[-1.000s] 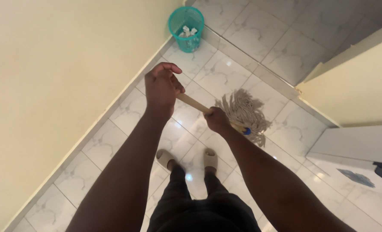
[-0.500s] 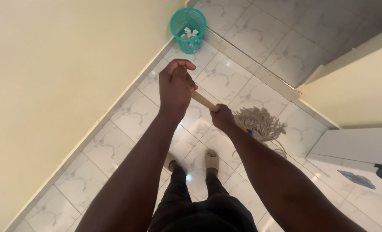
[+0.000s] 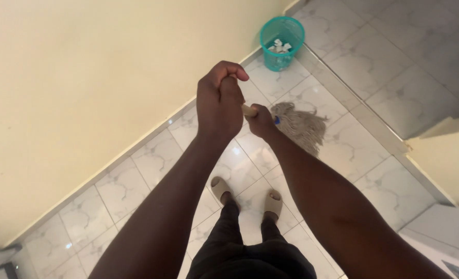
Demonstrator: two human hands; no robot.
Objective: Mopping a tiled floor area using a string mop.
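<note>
Both hands are gripping the mop stick (image 3: 249, 110). The left hand (image 3: 220, 103) is squeezing up high, the right hand (image 3: 261, 120) lower down. The stringy mop head (image 3: 302, 125) is lying on the tile floor (image 3: 369, 62).

Both hands grip a wooden mop handle (image 3: 249, 110): the left hand (image 3: 220, 103) is closed high on it, the right hand (image 3: 260, 120) lower. The string mop head (image 3: 301, 124) lies on the marble-tiled floor (image 3: 374, 67), near a teal mesh bin (image 3: 281, 43) against the cream wall (image 3: 85, 82).
</note>
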